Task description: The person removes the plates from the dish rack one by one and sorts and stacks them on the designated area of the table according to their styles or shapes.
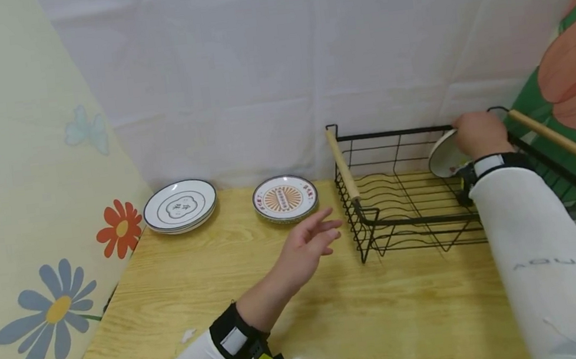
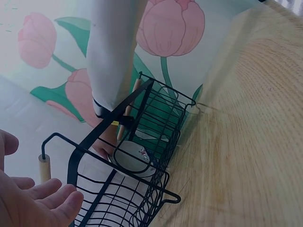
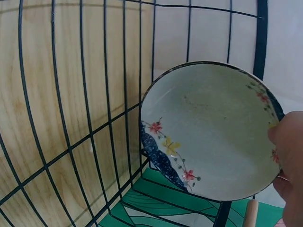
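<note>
My right hand (image 1: 482, 133) grips the edge of a plate (image 3: 213, 132) inside the black wire dish rack (image 1: 415, 221). In the right wrist view this plate is pale, with a dark blue rim patch and red and yellow flowers. It stands on edge, tilted, low against the rack's wires near its right end. My left hand (image 1: 306, 248) hovers left of the rack with fingers loosely extended and nothing in them. Just beyond its fingertips lies a small stack of plates, the top plate (image 1: 285, 199) bearing an orange sunburst print.
Another stack of white plates (image 1: 179, 206) with dark rims sits at the left back of the wooden table (image 1: 183, 292). The rack has wooden handles, one handle (image 1: 342, 164) at its left end. A white cloth (image 1: 212, 75) hangs behind; painted walls flank the table.
</note>
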